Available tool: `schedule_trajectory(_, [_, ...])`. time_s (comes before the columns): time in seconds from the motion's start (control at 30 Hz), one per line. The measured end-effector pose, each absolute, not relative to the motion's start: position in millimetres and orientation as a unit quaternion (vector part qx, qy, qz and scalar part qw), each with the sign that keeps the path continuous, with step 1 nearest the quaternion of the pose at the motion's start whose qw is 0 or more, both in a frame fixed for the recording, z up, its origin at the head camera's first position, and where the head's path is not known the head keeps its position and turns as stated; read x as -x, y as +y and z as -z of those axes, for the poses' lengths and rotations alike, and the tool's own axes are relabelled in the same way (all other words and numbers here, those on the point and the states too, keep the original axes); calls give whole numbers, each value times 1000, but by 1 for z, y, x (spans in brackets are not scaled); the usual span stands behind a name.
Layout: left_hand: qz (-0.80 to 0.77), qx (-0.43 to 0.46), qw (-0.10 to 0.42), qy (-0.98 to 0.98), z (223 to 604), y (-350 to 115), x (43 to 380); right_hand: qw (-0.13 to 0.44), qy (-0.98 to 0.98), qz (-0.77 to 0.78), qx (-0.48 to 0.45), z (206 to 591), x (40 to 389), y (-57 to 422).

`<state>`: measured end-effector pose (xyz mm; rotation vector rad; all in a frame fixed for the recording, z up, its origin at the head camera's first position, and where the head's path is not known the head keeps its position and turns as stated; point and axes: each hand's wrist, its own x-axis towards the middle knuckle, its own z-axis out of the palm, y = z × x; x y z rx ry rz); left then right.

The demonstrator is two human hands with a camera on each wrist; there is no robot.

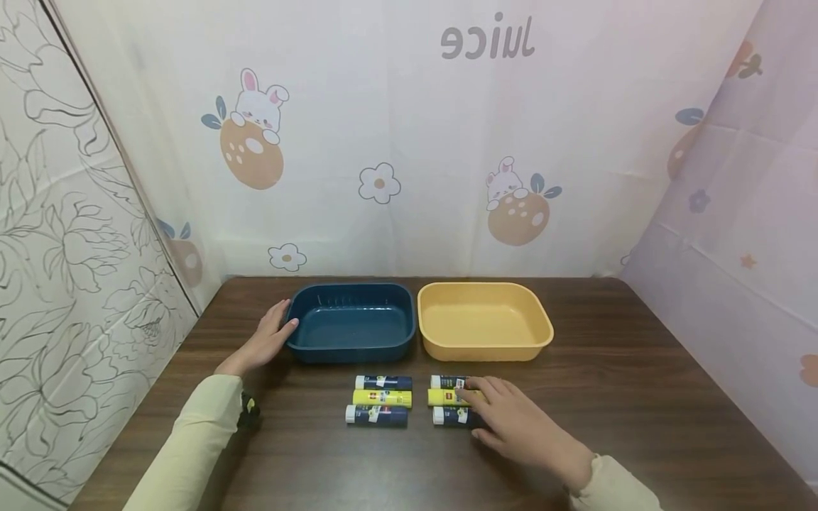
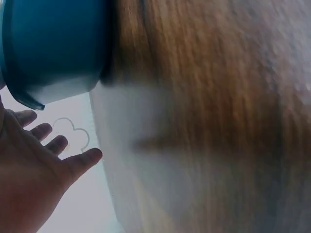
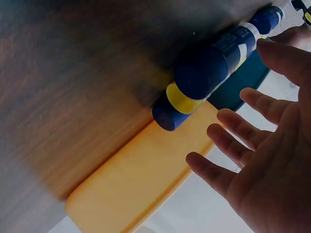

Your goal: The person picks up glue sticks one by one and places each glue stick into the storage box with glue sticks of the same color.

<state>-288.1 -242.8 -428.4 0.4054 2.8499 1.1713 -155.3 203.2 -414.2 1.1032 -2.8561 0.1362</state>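
Note:
My left hand (image 1: 260,343) is at the left end of a dark blue tray (image 1: 358,355), fingers extended along its outer side. In the left wrist view the thumb and fingers are spread beside the tray's wall (image 2: 58,43). Over the right group of glue sticks reaches my right hand (image 1: 511,419), its fingers loosely extended and covering their right ends. That group has a navy glue stick (image 1: 447,382) at the back, a yellow glue stick (image 1: 441,397) in the middle and another navy glue stick (image 1: 450,416) in front. The right wrist view shows the fingers (image 3: 233,141) spread, gripping nothing.
A yellow tray (image 1: 486,353) stands right of the blue one, their ends close together. Left of my right hand lies a second group: a navy glue stick (image 1: 383,382), a yellow one (image 1: 382,398) and a navy one (image 1: 377,415). Printed curtain (image 1: 409,241) hangs behind the wooden table (image 1: 358,468).

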Motion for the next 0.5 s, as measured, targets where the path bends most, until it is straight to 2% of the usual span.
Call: schedule_trajectory(0.5, [-420,-113,20,900,435,-253,290,38,-923,17,-382,420,158,194])
